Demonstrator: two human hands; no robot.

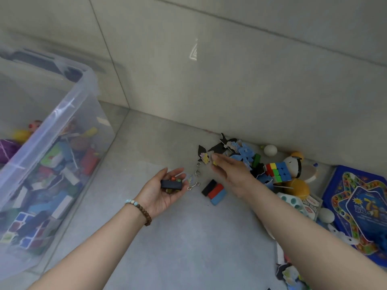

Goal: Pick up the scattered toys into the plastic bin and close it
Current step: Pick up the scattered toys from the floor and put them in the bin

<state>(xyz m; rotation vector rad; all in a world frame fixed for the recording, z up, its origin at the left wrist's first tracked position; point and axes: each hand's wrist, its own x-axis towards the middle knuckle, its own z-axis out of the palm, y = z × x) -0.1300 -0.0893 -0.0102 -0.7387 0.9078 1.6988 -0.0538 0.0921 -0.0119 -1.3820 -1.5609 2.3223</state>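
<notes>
The clear plastic bin (62, 105) stands at the left, lidless, with many toys inside. My left hand (165, 190), palm up, cradles a dark block (171, 184) and a few small beads. My right hand (225, 168) reaches over the floor and pinches a small yellow piece (214, 163) at its fingertips. Between the hands lie metal wire puzzles (194, 185) and a black, red and blue block set (214, 191). Black and blue puzzle pieces (240, 151) lie along the wall. A colourful twisted cube (277, 171) sits to the right.
A blue board game (356, 206) lies at the far right, with white balls (270, 150), a yellow ball (298, 188), a round-headed figure (293, 166) and cards around it. More puzzle pieces (291, 275) lie at the bottom right. Tiled walls meet in the corner behind.
</notes>
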